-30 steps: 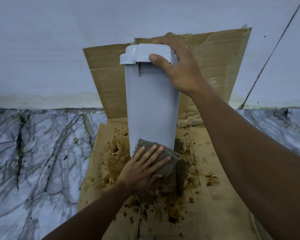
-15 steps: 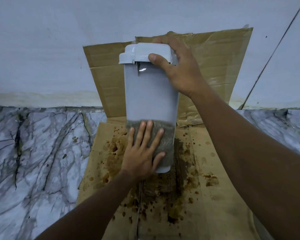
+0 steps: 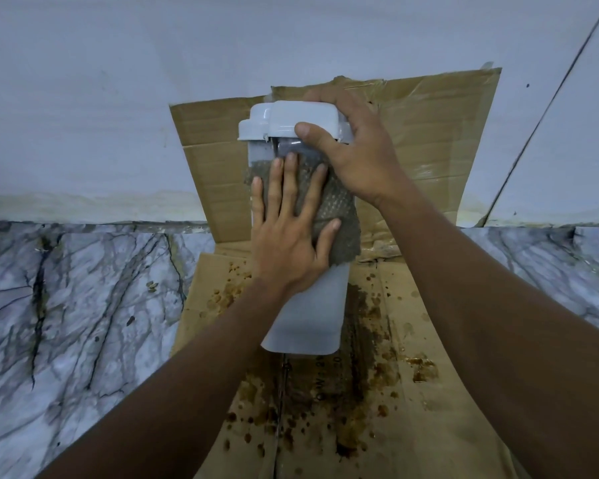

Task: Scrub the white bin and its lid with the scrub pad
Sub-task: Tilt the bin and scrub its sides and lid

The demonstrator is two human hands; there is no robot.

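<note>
Right, white bin (image 3: 305, 312) stands upright on the stained cardboard (image 3: 429, 340), its back to the cardboard flap that leans on the wall (image 3: 118, 81); marble floor (image 3: 83, 305) on both sides. Lid (image 3: 291, 122) is on top of the bin, closed as far as can be seen. Right hand (image 3: 357, 160) grips the lid from above: thumb curled onto the front edge, fingers wrapped over the far side, their tips hidden. Left hand (image 3: 287, 236) lies flat with fingers straight and spread, pressing the scrub pad (image 3: 339, 209) against the upper front face, fingertips just under the lid. Pad covers most of the face's width there and overhangs the right edge a little. Handling, judged: bin looks like thin hollow plastic, so light, stiff enough to push on but likely to flex in the middle of a panel; tall and narrow, so it tips easily under sideways scrubbing. Smooth skin, probably slippery if wet. Best hold is at the top, over the lid rim, as the right hand has it. Pad looks soft and floppy, so flat palm pressure suits it better than a pinch. Brown spatter on the cardboard near the base.
</note>
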